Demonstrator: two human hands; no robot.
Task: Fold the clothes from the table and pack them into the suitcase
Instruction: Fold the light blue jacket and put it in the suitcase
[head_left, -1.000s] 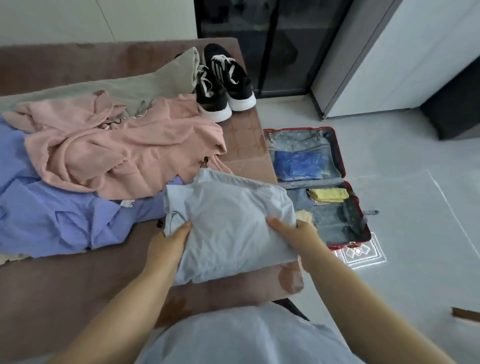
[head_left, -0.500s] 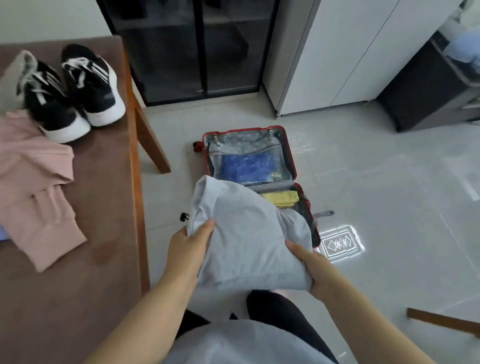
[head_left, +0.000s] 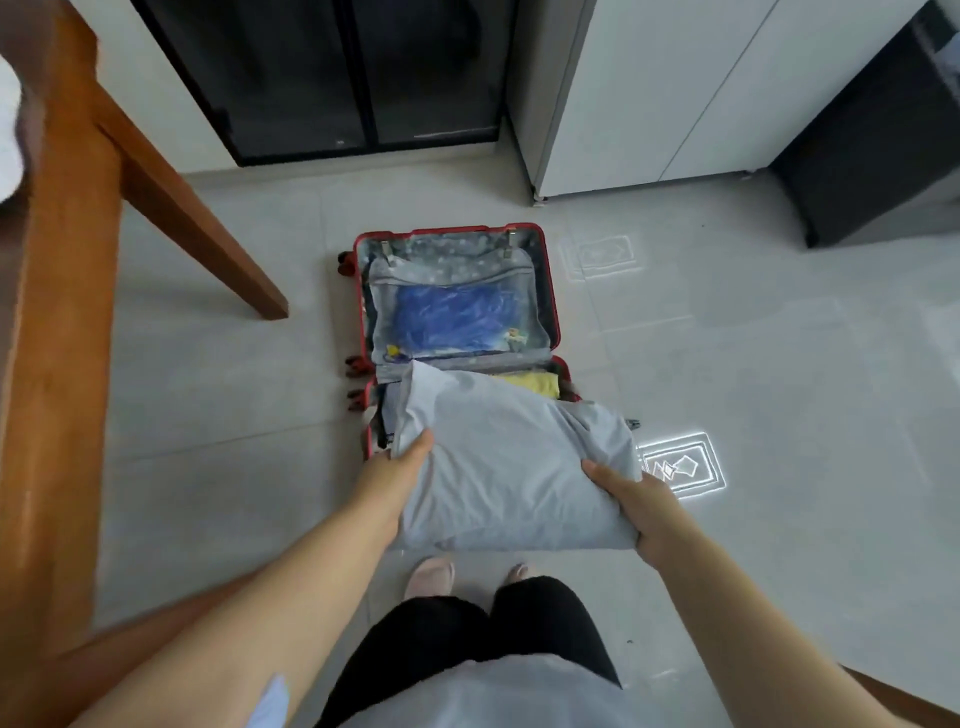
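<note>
A folded pale grey-blue garment (head_left: 506, 467) hangs in the air over the near half of the open red suitcase (head_left: 551, 291) on the floor. My left hand (head_left: 397, 475) grips its left edge, and my right hand (head_left: 631, 501) grips its right near corner. The far half of the suitcase has a zipped mesh cover with a blue item (head_left: 452, 322) under it. A yellow folded item (head_left: 535, 384) lies in the near half, mostly hidden by the garment.
The wooden table (head_left: 57, 332) fills the left edge, with one slanted leg (head_left: 192, 218) reaching the floor near the suitcase. A dark glass door, white cabinets (head_left: 675, 88) and a black unit (head_left: 878, 145) stand behind. My feet (head_left: 431, 577) stand just before the suitcase.
I have turned from the table to the suitcase, carrying the folded garment off the tabletop and out over the suitcase's near half. The clothes pile and shoes have left the view.
</note>
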